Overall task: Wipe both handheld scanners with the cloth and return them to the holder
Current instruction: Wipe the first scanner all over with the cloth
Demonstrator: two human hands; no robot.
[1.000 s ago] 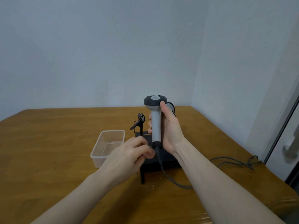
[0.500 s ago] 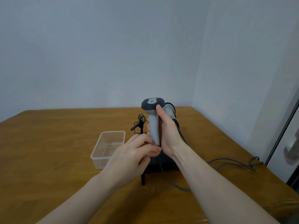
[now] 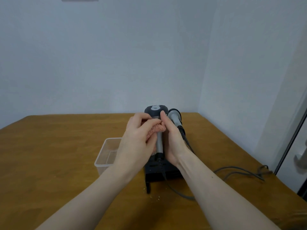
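**Head view: cloth meets scanner above the holder**

Head camera looks down two bare forearms reaching over a brown wooden table. Nearest below the grip, a black box-shaped holder stands on the tabletop, a grey cable trailing off to its right. Above it, the right hand is curled round the handle of an upright grey handheld scanner with a dark head, thumb laid along its right side. The left hand has its fingers bent over a bunched pink knitted cloth, pinching it against the upper handle just under the scanner's head. Left of the grip and lower, a clear rectangular plastic tub sits on the table, partly behind the left wrist. Just right of the grip and beyond it, a second grey handheld scanner leans in the holder, its dark cord running down behind the right hand. Pale walls close the background.
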